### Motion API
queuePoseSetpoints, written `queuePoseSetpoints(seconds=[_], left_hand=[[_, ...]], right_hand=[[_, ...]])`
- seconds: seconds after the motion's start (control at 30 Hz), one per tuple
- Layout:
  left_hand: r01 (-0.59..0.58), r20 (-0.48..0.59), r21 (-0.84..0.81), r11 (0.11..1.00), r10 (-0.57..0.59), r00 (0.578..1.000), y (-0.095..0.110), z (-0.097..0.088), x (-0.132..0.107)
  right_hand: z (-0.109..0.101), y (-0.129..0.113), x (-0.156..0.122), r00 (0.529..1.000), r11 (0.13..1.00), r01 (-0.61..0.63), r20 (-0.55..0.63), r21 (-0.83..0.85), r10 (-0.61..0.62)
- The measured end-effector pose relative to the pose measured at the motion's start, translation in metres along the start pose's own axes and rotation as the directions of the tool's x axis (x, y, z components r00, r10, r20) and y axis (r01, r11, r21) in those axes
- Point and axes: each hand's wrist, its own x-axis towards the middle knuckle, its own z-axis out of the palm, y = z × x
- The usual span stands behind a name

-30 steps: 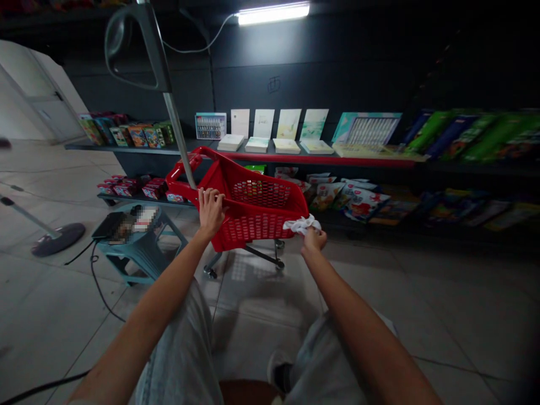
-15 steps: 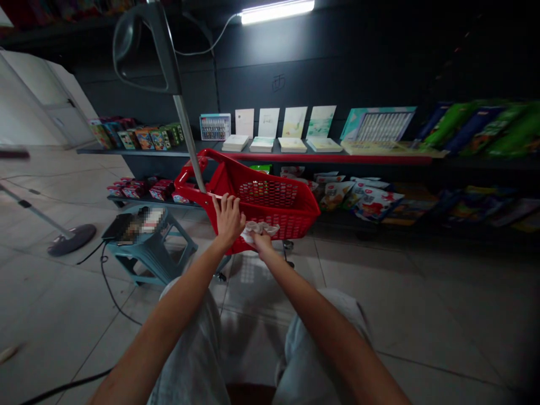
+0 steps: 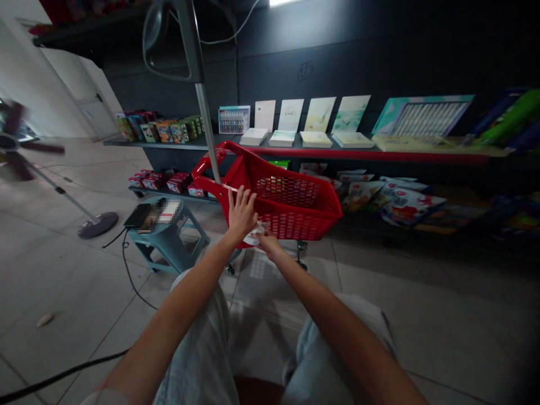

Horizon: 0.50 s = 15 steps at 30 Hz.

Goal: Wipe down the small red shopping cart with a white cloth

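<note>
In front of me is a red plastic shopping basket cart (image 3: 295, 224) with perforated sides and small wheels. A metal pole (image 3: 207, 126) with a grey loop handle (image 3: 194, 45) rises at its left end. My left hand (image 3: 242, 212) rests on the cart's near side, just below the rim, with its fingers spread. Just right of and below it, my right hand (image 3: 269, 243) grips a crumpled white cloth (image 3: 253, 234) against the lower part of the same side. Part of the cloth is hidden by the fingers.
Behind the cart, a dark shelf (image 3: 202, 145) carries booklets, boxed pen sets (image 3: 234, 121) and small boxes; bagged snacks (image 3: 411, 203) lie below. To the left are a blue stool (image 3: 169, 242) holding items, a standing fan (image 3: 98, 224) and a cable (image 3: 76, 371) on the floor.
The view has turned, so the scene sits further right. My right hand has drawn the cloth leftward along the cart's side, closer to my left hand, which stays on the side.
</note>
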Motion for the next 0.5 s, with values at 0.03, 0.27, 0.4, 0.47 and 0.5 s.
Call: queuePoseSetpoints(seconds=[0.03,0.27,0.4,0.47,0.5], left_hand=[[-0.004,0.005,-0.004,1.0,0.004,1.0,-0.001,-0.001,0.0],[-0.004,0.02,-0.009,1.0,0.004,1.0,-0.012,-0.009,-0.003],[-0.003,0.016,-0.021,1.0,0.004,1.0,-0.016,-0.011,-0.003],[0.012,0.012,-0.029,1.0,-0.012,1.0,-0.015,-0.011,-0.003],[0.023,0.005,-0.033,0.999,-0.023,1.0,-0.014,-0.011,-0.002]], right_hand=[[-0.012,-0.002,-0.001,0.999,0.999,-0.032,-0.031,0.01,0.032],[-0.126,-0.028,-0.005,0.882,0.998,0.028,-0.472,0.057,0.003],[-0.18,-0.034,-0.009,0.714,0.998,0.067,-0.698,-0.004,-0.051],[-0.194,-0.033,-0.009,0.62,0.996,0.079,-0.78,-0.046,-0.085],[-0.197,-0.032,-0.008,0.574,0.993,0.093,-0.812,-0.068,-0.109]])
